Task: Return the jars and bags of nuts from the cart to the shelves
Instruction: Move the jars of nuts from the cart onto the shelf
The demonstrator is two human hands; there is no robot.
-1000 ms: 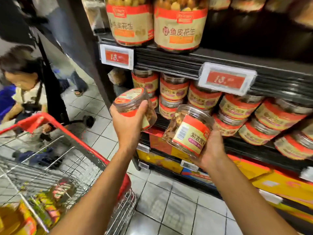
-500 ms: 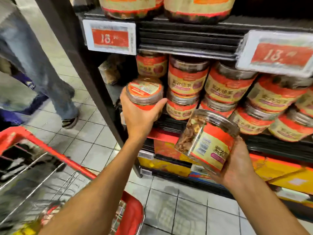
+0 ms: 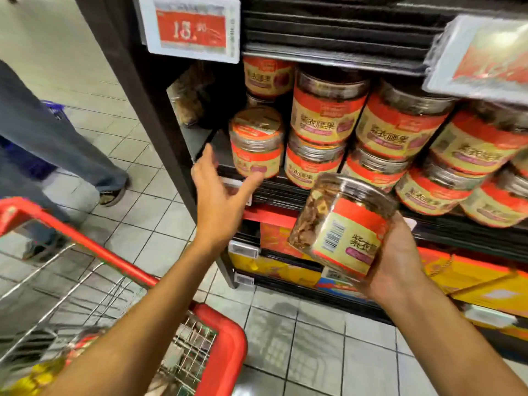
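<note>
Find fingers (image 3: pixel 207 158) of left hand (image 3: pixel 218 195) spread, gripping nothing, thumb tip at base of shelved jar (image 3: pixel 257 144); cannot tell contact. Read that jar as standing at left end of shelf (image 3: pixel 274 192), just beside stacked jars (image 3: pixel 325 115), label outward to match row. Find right hand (image 3: pixel 397 261) curled round second jar (image 3: pixel 343 224), tilted, lid toward shelf, likely readied for placing. Note cart (image 3: pixel 225 347) lower left, contents blurred.

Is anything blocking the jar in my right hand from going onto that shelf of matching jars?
Yes. Stacked jars fill the front of the shelf straight ahead of the held jar in the right hand. The only gap seems to be atop the leftmost jar, and the open left hand hovers before it.
</note>
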